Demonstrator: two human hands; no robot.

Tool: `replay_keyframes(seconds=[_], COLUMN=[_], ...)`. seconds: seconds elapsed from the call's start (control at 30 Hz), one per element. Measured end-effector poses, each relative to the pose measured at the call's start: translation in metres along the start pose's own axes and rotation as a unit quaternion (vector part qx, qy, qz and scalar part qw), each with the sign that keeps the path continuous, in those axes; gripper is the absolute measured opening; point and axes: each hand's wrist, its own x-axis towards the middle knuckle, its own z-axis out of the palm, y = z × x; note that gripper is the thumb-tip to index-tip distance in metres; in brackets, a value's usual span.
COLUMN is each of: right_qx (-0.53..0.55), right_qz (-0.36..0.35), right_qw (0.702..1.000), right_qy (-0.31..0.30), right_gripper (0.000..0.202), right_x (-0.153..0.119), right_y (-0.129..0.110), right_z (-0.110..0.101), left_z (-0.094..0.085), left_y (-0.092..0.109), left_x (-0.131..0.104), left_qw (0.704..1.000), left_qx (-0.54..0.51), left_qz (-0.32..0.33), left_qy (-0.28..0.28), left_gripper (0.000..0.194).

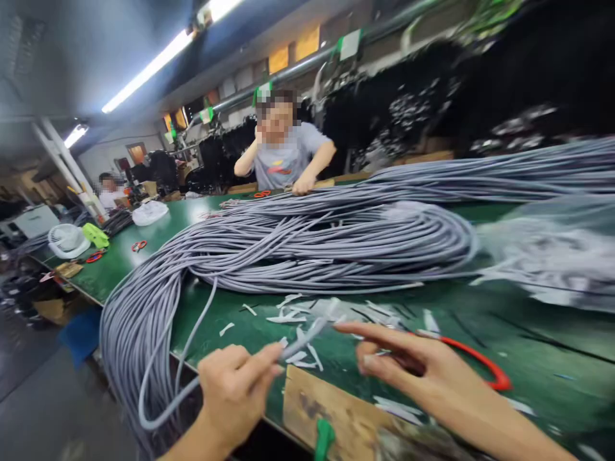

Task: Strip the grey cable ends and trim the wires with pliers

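My left hand (235, 387) pinches a grey cable (307, 333) near its end, over the near edge of the green table (528, 358). The cable loops down off the edge and back up to a big bundle of grey cables (307, 246) on the table. My right hand (413, 368) reaches toward the cable's tip with its index finger out and holds red-handled scissors (480, 362). Several white cut scraps (293, 317) lie just beyond both hands.
A person in a grey shirt (286, 157) leans on the far side of the table. Another person (109, 190) sits at far left. A white fan (66, 240), a green item (96, 235) and red scissors (139, 245) lie on the left end. Cardboard (336, 416) covers the near edge.
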Motion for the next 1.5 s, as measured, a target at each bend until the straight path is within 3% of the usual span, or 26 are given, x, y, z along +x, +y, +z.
replay_keyframes(seconds=[0.07, 0.1, 0.23, 0.37, 0.43, 0.6, 0.7, 0.83, 0.93, 1.07, 1.23, 1.37, 1.43, 1.5], right_qx=[0.049, 0.069, 0.111, 0.099, 0.094, 0.114, 0.105, 0.083, 0.02, -0.111, -0.231, -0.25, -0.25, -0.244], right_qz=[0.033, 0.043, 0.068, 0.052, 0.05, 0.063, 0.067, 0.064, 0.05, -0.013, -0.112, -0.139, -0.136, -0.127], right_qw=[0.997, 0.995, 0.991, 0.99, 0.991, 0.988, 0.992, 0.994, 0.999, 0.993, 0.966, 0.957, 0.957, 0.96], right_qy=[-0.057, -0.058, 0.044, 0.081, 0.079, 0.08, 0.035, -0.003, 0.001, 0.035, 0.036, 0.047, 0.05, 0.046], right_gripper=[0.037, 0.04, 0.047, 0.047, 0.046, 0.042, 0.039, 0.039, 0.036, 0.027, 0.037, 0.041, 0.042, 0.044], right_x=[0.001, 0.002, 0.005, 0.005, 0.005, 0.004, 0.004, 0.004, 0.003, -0.001, -0.004, -0.006, -0.007, -0.007], right_y=[-0.001, -0.001, 0.002, 0.0, 0.001, 0.007, 0.006, 0.006, 0.01, 0.014, 0.011, 0.01, 0.009, 0.009], right_z=[-0.002, -0.003, -0.005, -0.003, -0.001, 0.001, 0.001, 0.005, 0.009, 0.01, 0.008, 0.008, 0.008, 0.008], left_z=[0.024, 0.032, 0.047, 0.053, 0.059, 0.073, 0.076, 0.079, 0.08, 0.081, 0.082, 0.082, 0.081, 0.081], left_y=[0.012, 0.014, 0.004, 0.001, 0.012, 0.05, 0.06, 0.059, 0.056, 0.054, 0.054, 0.054, 0.054, 0.054], left_x=[0.001, 0.0, -0.006, -0.001, 0.008, 0.034, 0.041, 0.039, 0.036, 0.036, 0.035, 0.033, 0.032, 0.03], left_qw=[0.998, 0.996, 0.985, 0.972, 0.958, 0.914, 0.871, 0.78, 0.725, 0.686, 0.673, 0.675, 0.687, 0.718], left_qx=[-0.054, -0.083, -0.164, -0.192, -0.223, -0.342, -0.416, -0.514, -0.561, -0.579, -0.583, -0.584, -0.578, -0.554], left_qz=[0.011, 0.013, 0.01, -0.101, -0.148, -0.175, -0.22, -0.323, -0.377, -0.433, -0.45, -0.442, -0.43, -0.409], left_qy=[-0.01, -0.016, -0.055, -0.094, -0.103, -0.129, -0.143, -0.152, -0.134, -0.084, -0.065, -0.085, -0.095, -0.107], left_gripper=[0.031, 0.032, 0.029, 0.025, 0.028, 0.025, 0.022, 0.018, 0.018, 0.027, 0.034, 0.036, 0.033, 0.027])
